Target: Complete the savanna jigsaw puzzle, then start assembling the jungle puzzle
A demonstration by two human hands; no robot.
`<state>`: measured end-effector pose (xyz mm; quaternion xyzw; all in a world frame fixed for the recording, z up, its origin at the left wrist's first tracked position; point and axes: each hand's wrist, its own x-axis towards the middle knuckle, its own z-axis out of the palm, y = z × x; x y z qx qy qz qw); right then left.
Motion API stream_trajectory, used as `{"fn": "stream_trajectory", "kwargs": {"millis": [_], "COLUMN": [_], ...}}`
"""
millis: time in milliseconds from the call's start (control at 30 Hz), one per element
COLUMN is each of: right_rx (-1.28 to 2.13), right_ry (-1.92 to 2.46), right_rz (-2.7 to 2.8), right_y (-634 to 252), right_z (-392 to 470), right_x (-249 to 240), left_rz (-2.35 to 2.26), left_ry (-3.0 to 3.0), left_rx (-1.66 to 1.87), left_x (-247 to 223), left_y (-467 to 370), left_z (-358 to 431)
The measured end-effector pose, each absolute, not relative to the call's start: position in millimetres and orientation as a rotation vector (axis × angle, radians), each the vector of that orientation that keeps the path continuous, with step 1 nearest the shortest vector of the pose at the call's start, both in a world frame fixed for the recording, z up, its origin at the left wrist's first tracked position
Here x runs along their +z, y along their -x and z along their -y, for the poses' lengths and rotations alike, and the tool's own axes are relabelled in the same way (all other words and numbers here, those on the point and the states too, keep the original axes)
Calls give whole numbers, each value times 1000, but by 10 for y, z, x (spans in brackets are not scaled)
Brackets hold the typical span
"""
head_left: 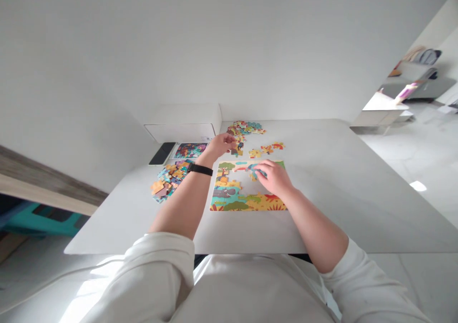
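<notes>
A partly assembled jigsaw puzzle (234, 204) with animals and trees lies in front of me, its grey middle partly bare. My right hand (275, 176) rests over its upper right, fingers bent and pinched at a blue puzzle piece (252, 171). Beyond the puzzle's top edge, my left hand (221, 145) has its fingertips drawn together at a group of loose puzzle pieces (237, 150). Whatever may be between those fingertips is too small to make out. Several yellow and orange pieces (255, 153) lie just above the puzzle.
Another heap of pieces (168, 180) sits left of my forearm, and a colourful pile (250, 127) is near the wall. A phone (162, 153), a picture card (191, 150) and a white box (182, 122) stand or lie at the back left of the white table (339, 189).
</notes>
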<state>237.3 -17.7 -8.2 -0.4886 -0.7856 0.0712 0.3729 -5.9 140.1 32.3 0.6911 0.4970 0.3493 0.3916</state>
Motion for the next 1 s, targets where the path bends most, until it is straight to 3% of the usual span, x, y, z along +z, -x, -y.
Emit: {"fn": "stream_trajectory", "kwargs": {"millis": [167, 400, 1000], "right_rx": [392, 903, 1055], "right_ry": [1270, 1174, 1204], "right_rz": [1791, 1655, 1456], "right_y": [-2367, -2274, -2261], "right_z": [157, 160, 103], "right_x": [-55, -101, -254], "left_rz": [-1045, -1077, -1071], "left_ry": [-1692, -1568, -1524], "left_rx": [980, 1084, 1002], "left_x": [432, 272, -22], "left_y": [-73, -90, -114], "left_z": [-839, -324, -159]}}
